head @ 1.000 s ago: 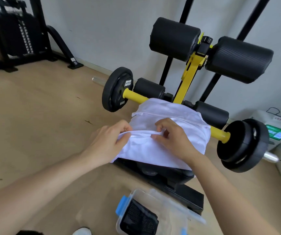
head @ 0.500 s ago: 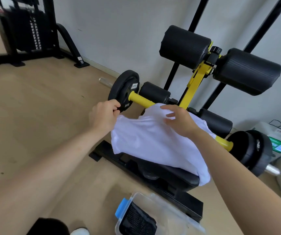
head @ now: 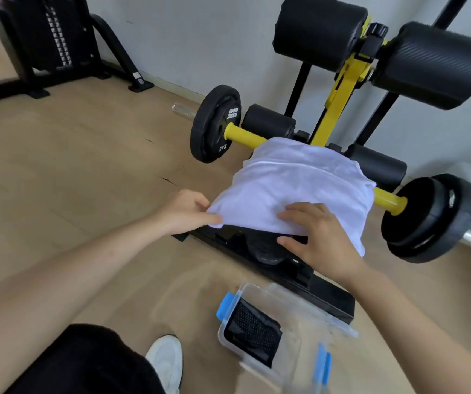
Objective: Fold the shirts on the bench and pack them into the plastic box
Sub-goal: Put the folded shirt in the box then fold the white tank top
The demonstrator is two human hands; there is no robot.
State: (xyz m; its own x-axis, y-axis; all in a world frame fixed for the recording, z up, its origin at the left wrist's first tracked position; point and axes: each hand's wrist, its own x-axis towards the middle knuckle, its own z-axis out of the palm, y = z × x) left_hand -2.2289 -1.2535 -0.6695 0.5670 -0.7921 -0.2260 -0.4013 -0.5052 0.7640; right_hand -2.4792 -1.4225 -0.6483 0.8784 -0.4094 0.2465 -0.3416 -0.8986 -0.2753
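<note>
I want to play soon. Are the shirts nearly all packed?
Not yet. One dark mesh garment lies folded in the clear plastic box with blue clips. The left hand and right hand grip the white fabric shirt on the black bench, mid-fold; it is not packed.

A white shirt [head: 294, 191] lies draped over the black counter [head: 265, 250], its far edge near the yellow bar [head: 243, 136] that carries a black weight plate [head: 214, 123] at each end. The left hand [head: 189, 211] pinches the shirt's near left corner, while the right hand [head: 322, 240] holds the near hem with fingers spread on top and the thumb underneath. On the wooden floor [head: 72, 166] just in front of the counter stands a clear plastic box [head: 257, 368] with blue clips, a folded black mesh garment [head: 252, 332] inside it and a white shoe [head: 166, 362] beside it.
</note>
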